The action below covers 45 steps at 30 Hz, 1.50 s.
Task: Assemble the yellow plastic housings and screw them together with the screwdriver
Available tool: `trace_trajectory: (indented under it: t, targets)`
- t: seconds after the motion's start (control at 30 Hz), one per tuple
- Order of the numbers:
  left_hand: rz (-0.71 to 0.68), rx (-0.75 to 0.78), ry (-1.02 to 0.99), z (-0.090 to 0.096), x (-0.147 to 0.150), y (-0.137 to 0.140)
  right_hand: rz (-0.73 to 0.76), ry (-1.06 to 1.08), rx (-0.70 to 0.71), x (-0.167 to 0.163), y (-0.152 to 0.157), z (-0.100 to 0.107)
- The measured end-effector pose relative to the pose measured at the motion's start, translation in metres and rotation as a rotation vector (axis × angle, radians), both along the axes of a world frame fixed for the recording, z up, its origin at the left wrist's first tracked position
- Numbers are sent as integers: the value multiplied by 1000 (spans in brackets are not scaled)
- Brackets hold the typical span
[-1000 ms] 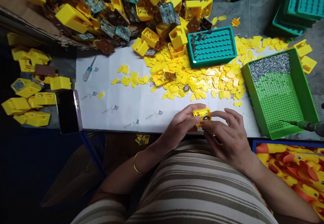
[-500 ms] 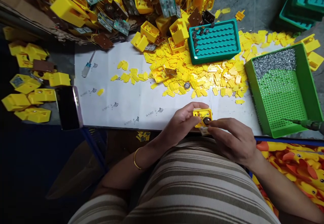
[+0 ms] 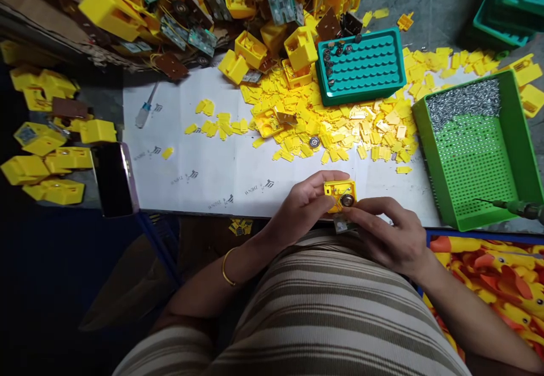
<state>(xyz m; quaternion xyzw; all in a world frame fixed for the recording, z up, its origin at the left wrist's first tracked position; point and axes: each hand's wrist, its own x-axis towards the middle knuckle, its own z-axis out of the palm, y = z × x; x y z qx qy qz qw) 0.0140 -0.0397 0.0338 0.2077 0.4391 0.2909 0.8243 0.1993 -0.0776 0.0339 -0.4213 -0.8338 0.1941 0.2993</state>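
Note:
My left hand (image 3: 309,199) grips a small open yellow plastic housing (image 3: 330,185) at the table's front edge, fingers behind it and thumb at its lower left. A round metal-rimmed speaker (image 3: 347,200) sits in the housing's lower right, and thin wires show inside. Just below the housing hangs a small circuit board (image 3: 341,225). The closed fingers of my right hand (image 3: 389,231) lie over the board's right side, with the fingertips close under the speaker; the thumb is mostly hidden.
Ahead lies a heap of flat yellow covers (image 3: 306,121) around a teal tray (image 3: 361,92) holding several small round parts. At right, a green basket (image 3: 440,178) contains screws, with an electric screwdriver (image 3: 522,209) over it. Left are a phone (image 3: 113,180), a screwdriver (image 3: 144,112) and yellow housings (image 3: 29,169).
My right fingertips have drawn slightly down and off the speaker, so more of it shows. The circuit board below is more exposed. My left hand keeps its grip on the housing.

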Motion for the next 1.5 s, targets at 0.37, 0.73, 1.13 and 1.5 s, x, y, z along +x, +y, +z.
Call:
trace_trajectory:
  t: [0.37, 0.73, 1.13, 1.5]
  targets:
    - [141, 88, 190, -21, 10, -11, -161, 510, -1030, -18, -9, -2]
    - [138, 117, 171, -19, 9, -11, -303, 242, -539, -21, -14, -8]
    - [90, 205, 239, -15, 5, -14, -268, 176, -384, -13, -4, 0]
    - [-69, 290, 304, -6, 1, -18, -71, -139, -348, -8, 5, 20]
